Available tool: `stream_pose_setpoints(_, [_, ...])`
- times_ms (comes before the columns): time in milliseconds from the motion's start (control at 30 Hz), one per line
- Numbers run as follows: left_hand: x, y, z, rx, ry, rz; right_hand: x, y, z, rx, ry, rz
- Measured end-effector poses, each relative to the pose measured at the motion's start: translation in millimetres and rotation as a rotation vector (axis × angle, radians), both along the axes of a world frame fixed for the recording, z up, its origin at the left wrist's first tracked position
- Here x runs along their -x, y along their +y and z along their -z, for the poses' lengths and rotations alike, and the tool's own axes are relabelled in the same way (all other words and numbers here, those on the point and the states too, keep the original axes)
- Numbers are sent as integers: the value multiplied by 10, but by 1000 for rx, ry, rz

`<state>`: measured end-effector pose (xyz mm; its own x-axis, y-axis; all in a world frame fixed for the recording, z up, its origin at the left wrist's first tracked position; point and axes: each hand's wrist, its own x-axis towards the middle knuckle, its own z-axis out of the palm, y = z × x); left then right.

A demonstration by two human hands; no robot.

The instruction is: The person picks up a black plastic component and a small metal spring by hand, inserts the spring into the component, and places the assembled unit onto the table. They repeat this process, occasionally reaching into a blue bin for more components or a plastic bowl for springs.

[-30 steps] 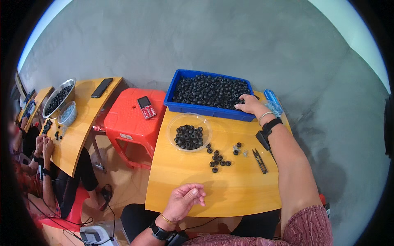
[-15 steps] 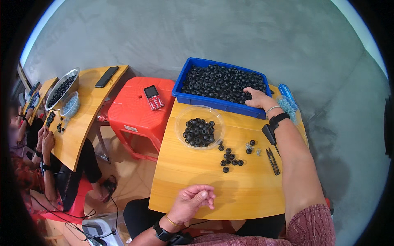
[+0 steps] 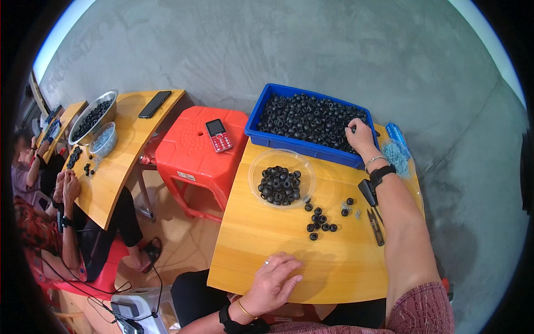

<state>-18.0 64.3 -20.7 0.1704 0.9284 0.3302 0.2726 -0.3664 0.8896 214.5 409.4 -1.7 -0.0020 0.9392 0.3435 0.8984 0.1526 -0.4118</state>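
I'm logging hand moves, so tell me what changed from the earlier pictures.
The right hand, at the blue bin, has drawn its spread fingers together; whether they grip anything is unclear. The left hand has turned palm down over the table. Bowl, loose beads and snips stayed put.

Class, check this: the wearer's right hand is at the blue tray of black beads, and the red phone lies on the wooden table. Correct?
Only the place of the red phone is wrong: the head view shows it on the red stool. The right hand is at the blue tray of black beads.
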Motion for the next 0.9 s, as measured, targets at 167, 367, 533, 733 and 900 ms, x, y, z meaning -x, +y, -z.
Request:
stream_pose_setpoints(167, [-112,20,-54,-64,538,-40,-321,249,133,-176,327,1])
stream_pose_setpoints(367, [-174,-35,35,-79,632,-118,-19,-543,-505,129,995,-86])
stream_pose_setpoints(533, [-261,-17,108,-131,678,-214,147,-1484,-402,184,1262,-145])
stream_pose_setpoints(733, [-371,34,146,-127,711,-301,627,-2628,108,246,1302,-70])
stream_pose_setpoints(900, [-465,69,175,-92,815,-329,741,-2843,365,-170,814,-241])
